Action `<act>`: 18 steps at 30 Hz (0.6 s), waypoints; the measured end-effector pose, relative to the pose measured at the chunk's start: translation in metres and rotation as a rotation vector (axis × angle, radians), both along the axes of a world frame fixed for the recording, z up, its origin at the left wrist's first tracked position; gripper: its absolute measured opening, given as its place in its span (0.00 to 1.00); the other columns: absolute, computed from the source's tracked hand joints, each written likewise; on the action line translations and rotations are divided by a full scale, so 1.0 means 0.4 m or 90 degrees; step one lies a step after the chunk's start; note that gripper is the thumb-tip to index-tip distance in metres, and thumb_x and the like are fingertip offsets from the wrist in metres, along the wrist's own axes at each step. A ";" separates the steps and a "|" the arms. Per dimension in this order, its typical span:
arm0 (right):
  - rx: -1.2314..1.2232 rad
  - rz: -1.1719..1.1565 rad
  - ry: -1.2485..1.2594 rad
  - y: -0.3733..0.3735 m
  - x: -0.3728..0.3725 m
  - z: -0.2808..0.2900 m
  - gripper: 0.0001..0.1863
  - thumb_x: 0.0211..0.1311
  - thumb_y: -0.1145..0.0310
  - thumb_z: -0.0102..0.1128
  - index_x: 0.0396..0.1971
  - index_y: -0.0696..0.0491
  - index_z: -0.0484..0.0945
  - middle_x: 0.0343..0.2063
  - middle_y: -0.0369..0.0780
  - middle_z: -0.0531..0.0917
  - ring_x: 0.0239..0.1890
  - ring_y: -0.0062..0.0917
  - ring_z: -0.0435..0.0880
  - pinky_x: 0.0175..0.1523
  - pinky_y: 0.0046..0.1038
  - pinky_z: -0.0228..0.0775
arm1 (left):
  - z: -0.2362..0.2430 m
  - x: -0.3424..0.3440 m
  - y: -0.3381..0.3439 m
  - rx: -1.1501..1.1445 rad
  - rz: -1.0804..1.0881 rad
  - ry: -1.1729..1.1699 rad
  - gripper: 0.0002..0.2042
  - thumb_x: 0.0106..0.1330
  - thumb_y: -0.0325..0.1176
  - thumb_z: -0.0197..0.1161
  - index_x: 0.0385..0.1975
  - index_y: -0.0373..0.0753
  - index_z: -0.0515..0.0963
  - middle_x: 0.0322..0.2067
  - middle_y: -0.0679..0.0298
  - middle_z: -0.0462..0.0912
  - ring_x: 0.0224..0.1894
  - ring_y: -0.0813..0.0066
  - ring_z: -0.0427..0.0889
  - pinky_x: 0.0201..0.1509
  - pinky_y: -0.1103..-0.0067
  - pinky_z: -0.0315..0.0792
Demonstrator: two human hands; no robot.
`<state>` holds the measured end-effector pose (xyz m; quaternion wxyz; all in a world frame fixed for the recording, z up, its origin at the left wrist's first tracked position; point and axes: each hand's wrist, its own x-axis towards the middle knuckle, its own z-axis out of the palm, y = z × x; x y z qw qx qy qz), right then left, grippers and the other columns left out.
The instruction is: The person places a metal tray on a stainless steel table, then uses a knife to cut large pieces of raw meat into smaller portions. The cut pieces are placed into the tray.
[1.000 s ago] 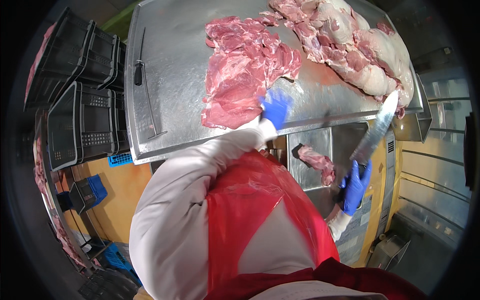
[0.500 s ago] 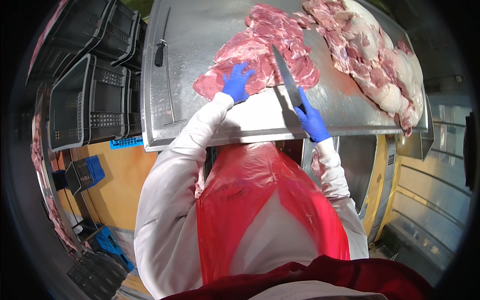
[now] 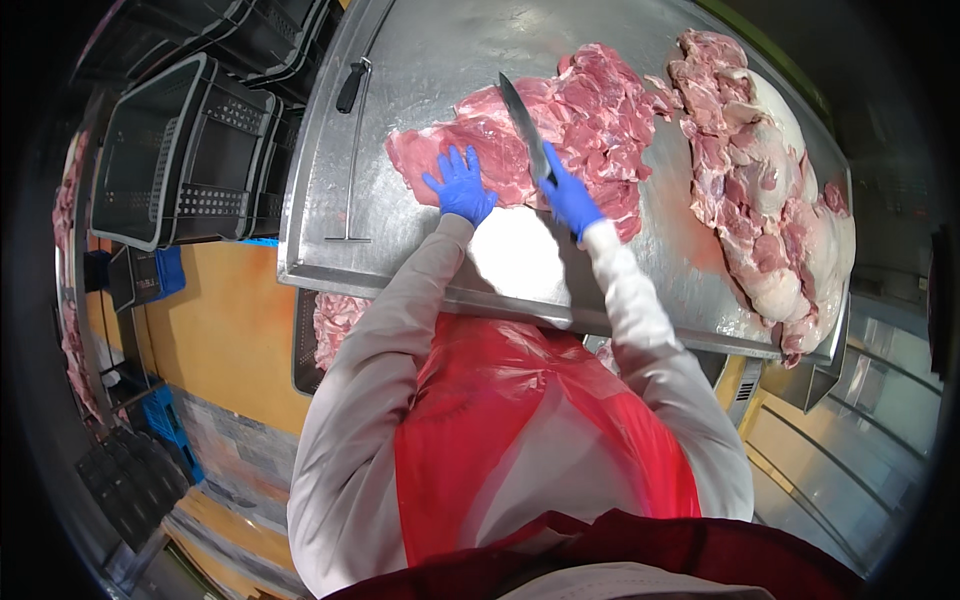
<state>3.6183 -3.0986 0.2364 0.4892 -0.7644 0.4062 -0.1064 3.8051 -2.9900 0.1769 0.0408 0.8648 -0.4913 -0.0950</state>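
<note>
A broad slab of raw meat [image 3: 585, 115] lies on the steel table [image 3: 440, 55]. My left hand [image 3: 462, 187], in a blue glove, rests on its near left part with the fingers spread. In my gloved right hand [image 3: 572, 200] is the handle of a long knife [image 3: 520, 118]. The blade points away from me and slightly left, over the meat; whether its edge touches the meat I cannot tell. My right fingers are wrapped round the handle and partly hidden.
Larger cuts with pale skin and fat [image 3: 765, 150] are heaped along the table's right side. At the left lie a black-handled tool [image 3: 351, 88] and a thin metal rod [image 3: 350, 190]. Grey crates [image 3: 150, 150] stand left of the table; another crate [image 3: 305, 345] with meat sits below its edge.
The knife has moved away from me and left across the meat. My left hand now lies flatter, fingers spread wider. The whole view has turned and shifted.
</note>
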 end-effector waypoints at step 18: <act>0.131 -0.102 0.135 0.354 -0.391 0.228 0.35 0.68 0.67 0.51 0.73 0.38 0.50 0.39 0.56 0.82 0.34 0.50 0.83 0.40 0.39 0.73 | 0.011 0.032 -0.254 -0.117 0.384 0.422 0.55 0.50 0.49 0.71 0.68 0.24 0.41 0.59 0.35 0.67 0.61 0.50 0.73 0.65 0.64 0.67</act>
